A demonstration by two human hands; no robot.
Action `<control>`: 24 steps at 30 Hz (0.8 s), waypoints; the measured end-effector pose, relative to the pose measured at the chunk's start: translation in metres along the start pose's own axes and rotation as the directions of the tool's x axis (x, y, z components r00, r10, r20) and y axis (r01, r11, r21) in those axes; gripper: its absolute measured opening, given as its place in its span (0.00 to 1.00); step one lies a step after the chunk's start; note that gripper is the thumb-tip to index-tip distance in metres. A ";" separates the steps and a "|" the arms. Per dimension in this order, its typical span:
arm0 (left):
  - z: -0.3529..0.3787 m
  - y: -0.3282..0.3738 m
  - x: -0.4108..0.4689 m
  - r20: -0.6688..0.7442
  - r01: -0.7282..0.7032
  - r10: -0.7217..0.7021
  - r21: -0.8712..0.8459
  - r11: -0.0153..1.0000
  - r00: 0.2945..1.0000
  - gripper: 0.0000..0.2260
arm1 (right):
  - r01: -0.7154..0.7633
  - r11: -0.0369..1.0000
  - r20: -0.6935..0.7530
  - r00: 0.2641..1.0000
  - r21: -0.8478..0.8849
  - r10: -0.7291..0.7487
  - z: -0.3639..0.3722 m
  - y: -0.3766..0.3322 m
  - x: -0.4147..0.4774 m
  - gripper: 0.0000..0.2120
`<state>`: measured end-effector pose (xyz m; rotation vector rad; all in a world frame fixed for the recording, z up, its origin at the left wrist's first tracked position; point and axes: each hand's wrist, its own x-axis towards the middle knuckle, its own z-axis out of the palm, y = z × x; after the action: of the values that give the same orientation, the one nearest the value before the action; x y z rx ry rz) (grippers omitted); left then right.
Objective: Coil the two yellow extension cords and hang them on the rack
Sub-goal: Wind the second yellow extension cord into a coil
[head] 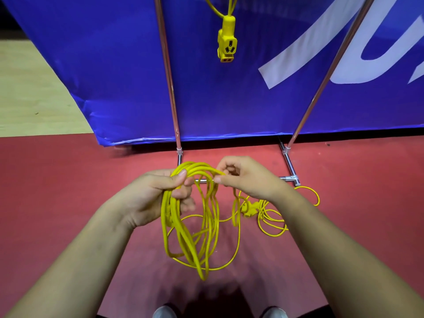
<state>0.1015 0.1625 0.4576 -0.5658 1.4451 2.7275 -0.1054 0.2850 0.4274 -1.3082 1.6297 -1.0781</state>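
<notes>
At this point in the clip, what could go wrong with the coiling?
1. The loose yellow cord on the red floor lies in overlapping loops and may snag when pulled in.
2. The coiled yellow loops, bunched in the left hand while the right hand pinches one strand, hang unevenly and could slip.

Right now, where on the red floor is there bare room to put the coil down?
The red floor left of the left hand, below the blue banner, is bare. So is the strip right of the rack's base bar. It is crowded under the right hand, where loose cord lies, and under the hanging coil.
</notes>
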 end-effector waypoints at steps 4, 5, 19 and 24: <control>-0.003 0.006 -0.006 -0.020 -0.030 0.030 -0.019 0.999 0.999 0.16 | -0.198 0.972 0.059 0.977 -0.123 0.206 -0.008 0.041 -0.003 0.07; -0.003 0.007 -0.006 -0.013 -0.041 0.041 -0.027 0.999 0.999 0.16 | -0.244 0.959 0.056 0.966 -0.142 0.254 -0.009 0.052 -0.003 0.08; -0.017 0.009 -0.006 -0.041 -0.156 0.151 -0.142 0.978 0.988 0.10 | -0.388 0.890 -0.175 0.919 -0.239 0.354 -0.007 0.119 -0.003 0.17; -0.018 0.015 -0.009 0.009 -0.147 0.149 -0.123 0.982 0.989 0.11 | -0.295 0.944 -0.289 0.925 -0.144 0.245 0.000 0.093 0.002 0.14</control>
<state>0.1131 0.1408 0.4637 -0.4530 1.3771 2.9433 -0.1364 0.2933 0.3398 -1.0396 2.0892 -0.9814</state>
